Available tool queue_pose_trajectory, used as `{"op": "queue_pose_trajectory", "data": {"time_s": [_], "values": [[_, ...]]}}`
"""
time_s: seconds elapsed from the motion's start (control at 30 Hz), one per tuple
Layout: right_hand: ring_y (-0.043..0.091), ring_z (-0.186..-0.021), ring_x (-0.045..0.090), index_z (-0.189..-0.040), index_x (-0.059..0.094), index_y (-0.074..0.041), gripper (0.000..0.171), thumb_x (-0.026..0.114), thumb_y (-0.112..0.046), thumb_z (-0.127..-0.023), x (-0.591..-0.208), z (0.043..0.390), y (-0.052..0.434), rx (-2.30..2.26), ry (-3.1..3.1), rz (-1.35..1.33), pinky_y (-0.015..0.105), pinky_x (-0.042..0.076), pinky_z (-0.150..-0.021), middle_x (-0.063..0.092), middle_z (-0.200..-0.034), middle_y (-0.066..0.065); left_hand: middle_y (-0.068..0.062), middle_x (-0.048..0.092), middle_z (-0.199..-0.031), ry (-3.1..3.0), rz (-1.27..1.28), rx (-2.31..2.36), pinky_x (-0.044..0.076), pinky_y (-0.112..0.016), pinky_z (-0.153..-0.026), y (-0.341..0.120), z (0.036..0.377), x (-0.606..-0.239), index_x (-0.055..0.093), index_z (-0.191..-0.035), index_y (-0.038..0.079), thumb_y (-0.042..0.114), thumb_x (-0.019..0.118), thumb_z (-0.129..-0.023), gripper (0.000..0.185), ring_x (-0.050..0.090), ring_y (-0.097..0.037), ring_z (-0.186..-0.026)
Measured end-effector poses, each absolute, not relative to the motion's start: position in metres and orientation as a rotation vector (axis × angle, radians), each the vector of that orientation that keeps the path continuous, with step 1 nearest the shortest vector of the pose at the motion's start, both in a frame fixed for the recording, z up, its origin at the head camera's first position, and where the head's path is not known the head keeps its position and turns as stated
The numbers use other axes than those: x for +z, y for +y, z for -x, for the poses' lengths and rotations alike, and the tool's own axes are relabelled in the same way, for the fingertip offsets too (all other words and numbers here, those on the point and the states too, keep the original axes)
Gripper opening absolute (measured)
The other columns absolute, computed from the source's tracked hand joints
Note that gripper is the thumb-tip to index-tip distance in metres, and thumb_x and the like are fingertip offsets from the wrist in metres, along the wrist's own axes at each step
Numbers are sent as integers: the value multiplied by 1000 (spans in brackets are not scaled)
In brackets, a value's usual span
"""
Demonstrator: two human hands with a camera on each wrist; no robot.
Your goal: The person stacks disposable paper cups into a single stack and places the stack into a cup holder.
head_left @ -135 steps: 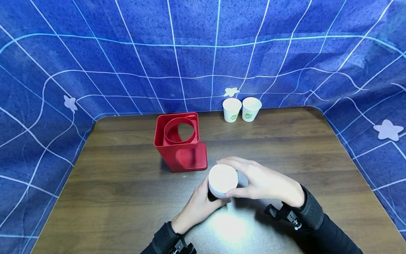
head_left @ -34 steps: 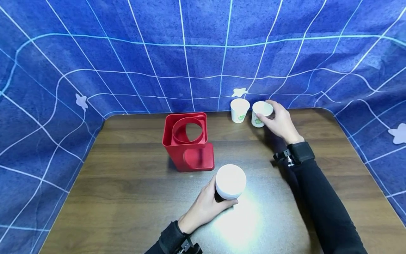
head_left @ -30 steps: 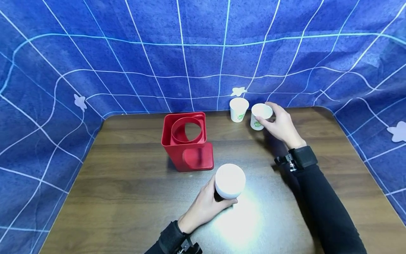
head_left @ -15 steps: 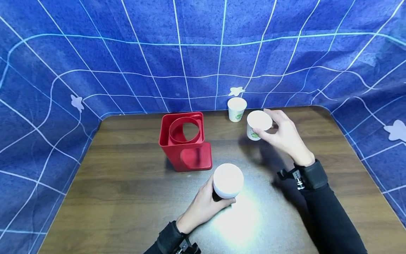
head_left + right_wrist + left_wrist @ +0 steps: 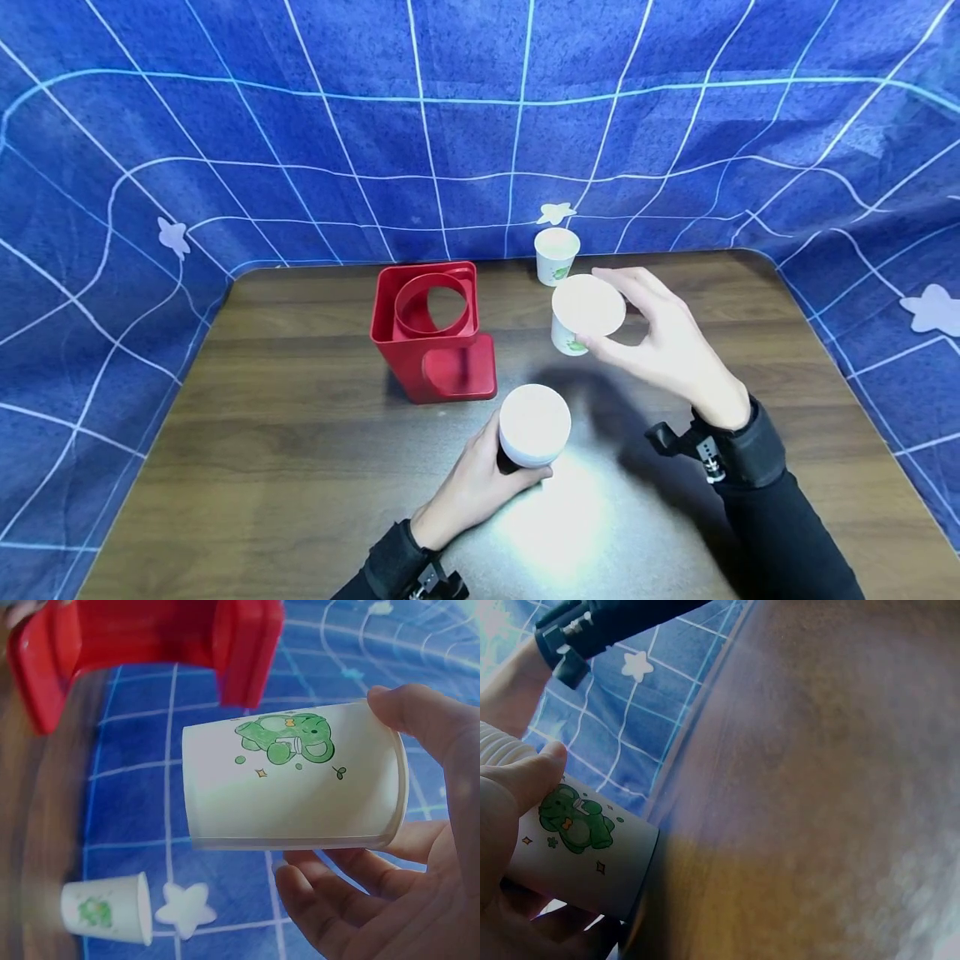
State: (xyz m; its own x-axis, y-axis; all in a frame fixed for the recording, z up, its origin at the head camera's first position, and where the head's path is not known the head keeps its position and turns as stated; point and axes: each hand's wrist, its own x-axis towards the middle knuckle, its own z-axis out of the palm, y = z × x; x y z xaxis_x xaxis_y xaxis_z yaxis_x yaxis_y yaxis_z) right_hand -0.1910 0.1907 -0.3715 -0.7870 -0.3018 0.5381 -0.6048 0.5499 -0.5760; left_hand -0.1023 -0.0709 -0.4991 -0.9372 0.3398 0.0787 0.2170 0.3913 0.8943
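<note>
A white stack of paper cups (image 5: 535, 423) stands on the table, gripped by my left hand (image 5: 476, 483). Ridged, nested rims show in the left wrist view, below which a green bear is printed on the cup wall (image 5: 581, 825). My right hand (image 5: 667, 337) pinches a single paper cup (image 5: 588, 307) near its rim, thumb on one side and fingers on the other. That cup is raised off the table, behind and to the right of the stack; the right wrist view shows its bear print (image 5: 289, 742). Another paper cup (image 5: 557, 258) stands at the back edge.
A red holder (image 5: 405, 362) with a round ring on top and a flat foot stands left of the cups. Blue gridded cloth (image 5: 330, 150) hangs behind and beside the wooden table (image 5: 262, 458).
Both hands were on the stack at first. My right hand went to the right-hand cup at the back, lifted it and brought it forward and left. The left hand stayed on the stack.
</note>
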Motion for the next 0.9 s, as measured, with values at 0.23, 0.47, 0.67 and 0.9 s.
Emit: {"op": "queue_pose_trajectory", "data": {"time_s": [0.23, 0.47, 0.67, 0.9], "values": [[13, -115, 58, -139, 63, -12, 72, 90, -13, -72, -357, 170, 182, 1117, -2342, -845, 15, 43, -97, 66, -127, 3, 4, 59, -143, 2529, -488, 1584, 45, -47, -113, -72, 101, -498, 39, -154, 19, 37, 89, -80, 91, 57, -10, -131], [16, -120, 58, -140, 62, -10, 78, 92, -14, -68, -349, 152, 174, 1151, -2318, -934, 18, 44, -101, 65, -131, 5, 6, 60, -142, 2525, -485, 1585, 46, -46, -113, -71, 102, -498, 39, -153, 21, 42, 88, -80, 90, 57, -9, -130], [15, -121, 58, -141, 61, -10, 78, 94, -18, -70, -344, 141, 171, 1204, -2310, -1032, 19, 46, -102, 64, -132, 3, 10, 59, -139, 2519, -478, 1590, 47, -45, -111, -71, 103, -498, 35, -156, 28, 44, 88, -80, 94, 57, -9, -127], [14, -121, 59, -141, 60, -14, 76, 93, -27, -74, -345, 136, 165, 1247, -2349, -1228, 22, 44, -106, 63, -132, -3, 7, 60, -138, 2503, -484, 1586, 47, -45, -110, -73, 103, -499, 34, -156, 26, 44, 87, -81, 93, 58, -10, -126]]}}
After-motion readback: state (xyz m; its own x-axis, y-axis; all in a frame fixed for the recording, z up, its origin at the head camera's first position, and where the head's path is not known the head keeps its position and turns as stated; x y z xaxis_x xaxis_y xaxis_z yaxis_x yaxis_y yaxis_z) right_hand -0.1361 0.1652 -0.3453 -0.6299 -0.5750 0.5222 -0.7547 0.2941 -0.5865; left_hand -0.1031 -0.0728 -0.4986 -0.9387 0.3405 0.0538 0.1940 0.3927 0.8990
